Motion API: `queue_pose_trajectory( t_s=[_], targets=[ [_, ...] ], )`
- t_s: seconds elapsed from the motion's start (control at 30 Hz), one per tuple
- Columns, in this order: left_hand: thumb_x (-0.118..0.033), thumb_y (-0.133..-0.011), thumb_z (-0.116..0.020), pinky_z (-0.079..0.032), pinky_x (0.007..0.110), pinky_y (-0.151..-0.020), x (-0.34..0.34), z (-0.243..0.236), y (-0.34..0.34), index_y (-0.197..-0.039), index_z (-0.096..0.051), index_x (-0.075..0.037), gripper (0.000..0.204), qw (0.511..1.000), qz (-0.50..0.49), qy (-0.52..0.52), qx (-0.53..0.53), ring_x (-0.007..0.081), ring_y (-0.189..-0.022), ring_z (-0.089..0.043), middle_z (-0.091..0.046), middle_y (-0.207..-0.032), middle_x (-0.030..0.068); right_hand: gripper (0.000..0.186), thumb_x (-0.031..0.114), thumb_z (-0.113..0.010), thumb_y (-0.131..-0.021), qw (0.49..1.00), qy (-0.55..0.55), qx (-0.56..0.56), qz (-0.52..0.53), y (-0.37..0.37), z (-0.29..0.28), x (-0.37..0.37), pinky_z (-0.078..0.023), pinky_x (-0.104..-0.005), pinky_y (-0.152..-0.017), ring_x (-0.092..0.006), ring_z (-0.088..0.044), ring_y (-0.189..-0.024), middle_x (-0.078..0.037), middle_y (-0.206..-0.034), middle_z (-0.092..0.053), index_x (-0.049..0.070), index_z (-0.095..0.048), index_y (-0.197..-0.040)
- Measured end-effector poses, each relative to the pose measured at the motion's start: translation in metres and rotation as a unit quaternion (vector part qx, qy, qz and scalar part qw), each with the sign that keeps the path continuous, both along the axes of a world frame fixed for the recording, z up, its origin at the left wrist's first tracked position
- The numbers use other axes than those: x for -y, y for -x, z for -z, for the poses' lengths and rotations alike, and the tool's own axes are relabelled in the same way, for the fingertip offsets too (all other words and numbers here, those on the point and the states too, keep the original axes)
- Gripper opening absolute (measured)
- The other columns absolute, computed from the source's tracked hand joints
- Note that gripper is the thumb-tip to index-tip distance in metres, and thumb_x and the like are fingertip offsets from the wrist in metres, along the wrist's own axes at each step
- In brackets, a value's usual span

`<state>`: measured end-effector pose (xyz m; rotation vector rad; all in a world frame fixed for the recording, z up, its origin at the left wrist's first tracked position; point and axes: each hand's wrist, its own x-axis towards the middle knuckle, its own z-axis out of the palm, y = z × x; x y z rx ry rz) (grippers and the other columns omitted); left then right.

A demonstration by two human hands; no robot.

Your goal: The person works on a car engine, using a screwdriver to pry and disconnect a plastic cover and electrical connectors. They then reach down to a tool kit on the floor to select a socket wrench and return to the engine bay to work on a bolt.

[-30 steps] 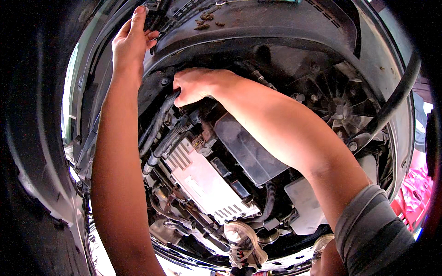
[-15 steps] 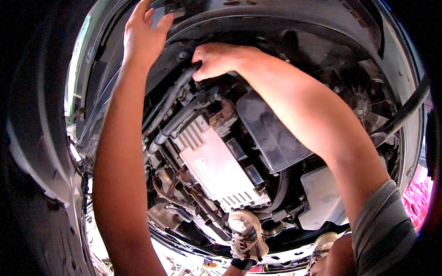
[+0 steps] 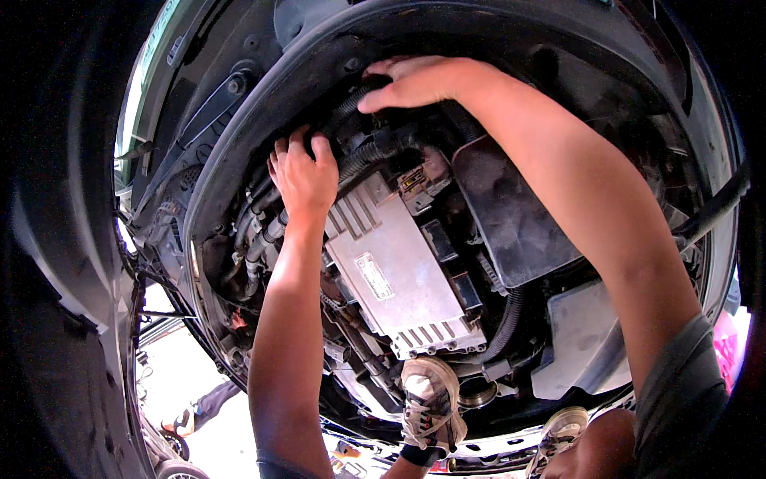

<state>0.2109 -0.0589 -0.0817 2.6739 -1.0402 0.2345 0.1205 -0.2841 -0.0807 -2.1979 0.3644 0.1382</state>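
Near the far edge of the engine bay, my right hand is curled round a black corrugated hose, thumb on the near side and fingers beyond. My left hand lies palm down over the hoses at the left, its fingers apart and bent; the tips are partly lost in shadow. Another corrugated hose passes between the hands, in front of the right one. Just nearer lies a silver ribbed metal box with a label. Beside its top corner is a brownish connector with a yellow part.
A black cover sits right of the metal box, under my right forearm. A pale plastic reservoir is nearer. My shoe rests at the bay's front, another shoe to its right. A dark prop rod crosses the right side.
My left hand has come down from above the far edge onto the hoses. My right hand has shifted slightly right and farther away. The view has moved left.
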Motion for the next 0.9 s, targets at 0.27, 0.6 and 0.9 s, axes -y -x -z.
queue_pose_trajectory(
  t_s=[0.27,0.6,0.9],
  targets=[
    [-0.023,-0.085,-0.069,-0.035,0.045,-0.101,-0.006,0.001,-0.007,-0.107,-0.067,-0.009,0.027,0.988,0.066,0.119,-0.071,0.0372,-0.108,-0.051,-0.063,-0.104,0.0157,0.067,0.059,-0.067,-0.081,0.993,0.08,0.082,-0.027,-0.005,0.003,0.005,-0.047,-0.0394,-0.093,-0.0342,-0.061,-0.108,-0.024,-0.112,-0.064,-0.002,-0.068,-0.108],
    [-0.042,-0.094,-0.059,-0.036,0.051,-0.091,-0.001,-0.001,0.009,-0.107,-0.059,0.001,0.045,0.991,0.011,0.113,0.075,0.0388,-0.104,-0.048,-0.057,-0.106,0.0165,0.058,0.057,-0.066,-0.083,0.946,0.01,0.322,0.035,-0.01,-0.021,-0.019,-0.048,-0.0382,-0.061,-0.028,-0.061,-0.061,-0.017,-0.066,-0.062,-0.001,-0.07,-0.08],
    [-0.024,-0.1,-0.05,-0.026,0.029,-0.055,-0.028,0.004,0.022,-0.068,-0.044,-0.002,0.039,0.946,0.028,0.322,-0.041,0.0075,-0.062,-0.032,-0.037,-0.063,-0.0037,0.034,0.027,-0.051,-0.092,0.983,0.023,0.168,0.064,-0.022,-0.004,-0.008,-0.05,-0.0372,-0.085,-0.0285,-0.068,-0.092,-0.018,-0.096,-0.071,0.0,-0.07,-0.097]
  ],
)
